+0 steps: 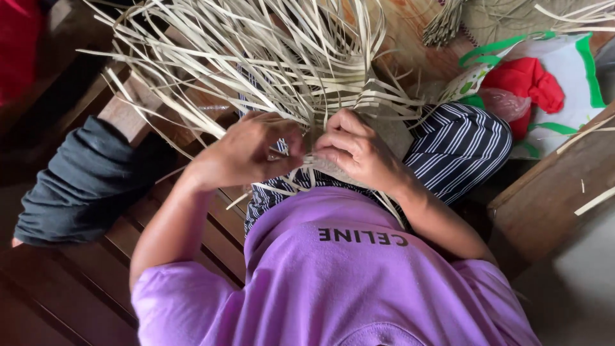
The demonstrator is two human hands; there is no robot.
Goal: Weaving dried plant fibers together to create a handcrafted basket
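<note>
I am mid-weave: my left hand (pixel 246 150) and right hand (pixel 355 150) both pinch pale strips at the woven piece (pixel 384 122) on my lap, loose ends (pixel 256 51) fanning toward twelve o'clock. Next needs one strip tucked tight.

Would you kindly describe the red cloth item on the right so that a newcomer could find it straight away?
Start at the person's striped trousers and look past the knee to the white bag with green trim on the floor. The red cloth lies bunched in the bag's open mouth, above a clear plastic bag. It is the only bright red, soft thing there, beside the pale weaving strips.
</note>
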